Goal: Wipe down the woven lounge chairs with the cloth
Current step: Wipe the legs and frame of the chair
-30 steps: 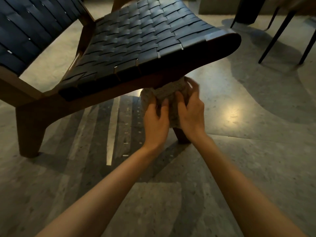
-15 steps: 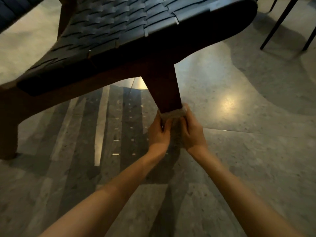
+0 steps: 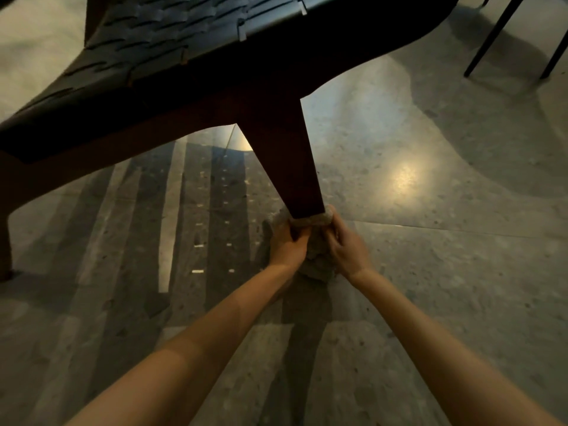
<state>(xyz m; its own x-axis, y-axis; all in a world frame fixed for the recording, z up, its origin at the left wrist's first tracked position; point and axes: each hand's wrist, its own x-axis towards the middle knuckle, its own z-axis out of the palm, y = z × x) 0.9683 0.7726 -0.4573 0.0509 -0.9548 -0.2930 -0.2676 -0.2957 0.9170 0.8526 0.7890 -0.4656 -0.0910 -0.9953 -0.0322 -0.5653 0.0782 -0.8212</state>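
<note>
Centre frame: left hand [image 3: 289, 245] and right hand [image 3: 348, 245] pinched the cloth [image 3: 317, 220] wrapped round the chair leg [image 3: 281, 161] — it had slid from under the seat [image 3: 172, 35] down to its foot — leg apparently wiped full length.

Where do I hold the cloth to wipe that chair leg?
Hold the cloth by its two ends, one in each hand, from the near side, as the left hand and right hand do. The chair leg is a slim tapered post, so the cloth loops around it.
</note>
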